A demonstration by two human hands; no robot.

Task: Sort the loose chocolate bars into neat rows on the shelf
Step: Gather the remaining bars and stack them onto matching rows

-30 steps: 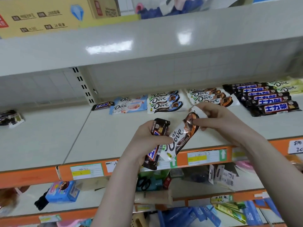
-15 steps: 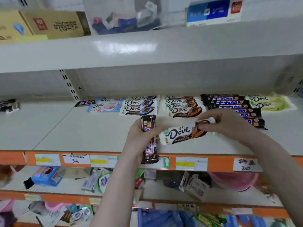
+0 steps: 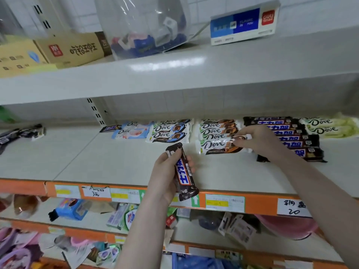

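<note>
My left hand (image 3: 167,171) grips a dark brown Snickers bar (image 3: 183,172), held upright above the front of the grey shelf (image 3: 120,164). My right hand (image 3: 258,140) pinches the right end of a white and brown Dove bar (image 3: 217,146), which lies at the front of the row of brown Dove bars (image 3: 217,129). Along the back stand a row of blue Dove bars (image 3: 169,131), light blue Dove bars (image 3: 132,131), a row of Snickers bars (image 3: 291,136) and green Dove bars (image 3: 330,127).
A single dark bar (image 3: 109,128) lies left of the light blue Dove bars. A few loose dark bars (image 3: 21,133) sit at the shelf's far left. The upper shelf carries cardboard boxes (image 3: 71,49) and a clear bag (image 3: 147,28). Orange price rail (image 3: 258,204) edges the front.
My right hand has carried the Dove bar away from my left hand to the front of the brown Dove row. The left hand keeps the Snickers bar. The view tilted up.
</note>
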